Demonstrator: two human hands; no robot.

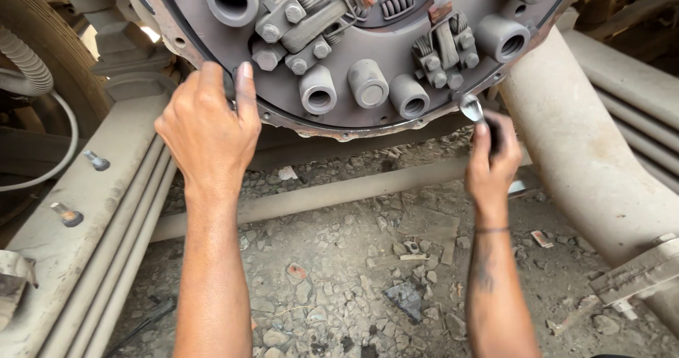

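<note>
Left hand [209, 128] presses open fingers on the clutch cover [353, 54] at its lower-left rim; right hand [493, 161] grips a wrench [472, 109] at the lower-right rim — a slipped socket could round the bolt, or skin knuckles.

Clutch plate [368, 39]: matt grey cast metal, rusty rim; wrench [472, 108] shiny steel.

Clutch plate [353, 47] overhead, above gravel ground [353, 280]. Left hand [209, 128] on plate's lower left rim. Right hand [491, 163] at plate's lower right rim, wrench [472, 108] in it, tip touching rim. Crossbar [339, 192] below plate, behind both forearms. Frame rail [85, 216] left, two bolts [67, 215] on it. Thick beam [587, 153] right. Hose [25, 57] far left.
</note>
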